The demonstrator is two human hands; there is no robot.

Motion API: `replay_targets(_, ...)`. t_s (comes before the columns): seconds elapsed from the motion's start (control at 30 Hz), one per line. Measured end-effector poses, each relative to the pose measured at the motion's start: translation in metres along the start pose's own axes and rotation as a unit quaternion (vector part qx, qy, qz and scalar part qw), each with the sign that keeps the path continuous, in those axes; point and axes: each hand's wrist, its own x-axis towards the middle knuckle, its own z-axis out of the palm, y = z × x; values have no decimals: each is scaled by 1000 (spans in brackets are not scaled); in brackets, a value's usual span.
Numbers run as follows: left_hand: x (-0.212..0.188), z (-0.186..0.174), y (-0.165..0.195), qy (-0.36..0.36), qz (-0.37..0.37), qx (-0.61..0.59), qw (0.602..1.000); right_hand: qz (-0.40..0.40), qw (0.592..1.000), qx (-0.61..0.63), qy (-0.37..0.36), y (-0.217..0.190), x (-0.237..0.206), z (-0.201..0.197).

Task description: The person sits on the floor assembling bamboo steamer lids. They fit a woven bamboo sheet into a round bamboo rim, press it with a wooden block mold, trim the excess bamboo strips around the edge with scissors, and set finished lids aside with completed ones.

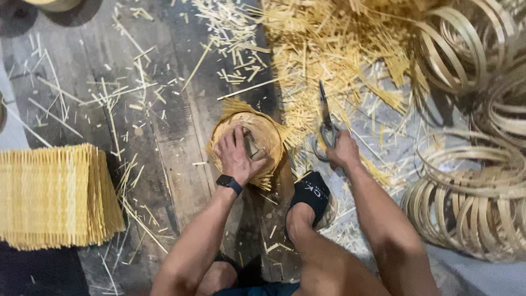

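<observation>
- Down at the centre of the wooden floor (181,142) sits a round woven bamboo piece (257,137), with loose strip ends fanning out around its rim.
- The left hand (236,156) presses flat on top of that piece, fingers spread and curled over its middle; a black wristband (229,183) sits on that wrist.
- The right hand (342,151) is closed around the handles of a pair of scissors (326,123), just right of the woven piece; the blades point away from the person, and I cannot tell whether they are apart.
- Just below the woven piece, 1 foot in a black slipper (310,194) rests on the floor between the 2 forearms.
- Beyond the scissors lies a large heap of pale bamboo offcuts (329,38), with more slivers scattered across the boards.
- To the right, coils of thin bamboo hoops (471,203) lie stacked, with more hoops at the upper right.
- At the left edge stands a neat stack of flat woven bamboo mats (55,194), well apart from both hands.
</observation>
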Motion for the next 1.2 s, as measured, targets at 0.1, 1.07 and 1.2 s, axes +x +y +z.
replay_targets(0.1, 3, -11, -9, -59, 52, 40, 996, 35, 985, 105, -136, 16, 5, -18)
replay_targets(1.07, -3, -23, 23, -88, -6, 61, 994, -250, 922, -274, 111, -87, -35, -16)
replay_targets(1.2, 1, -30, 21, -82, 59, 33, 994, -261, 923, -279, 49, -78, -28, -31)
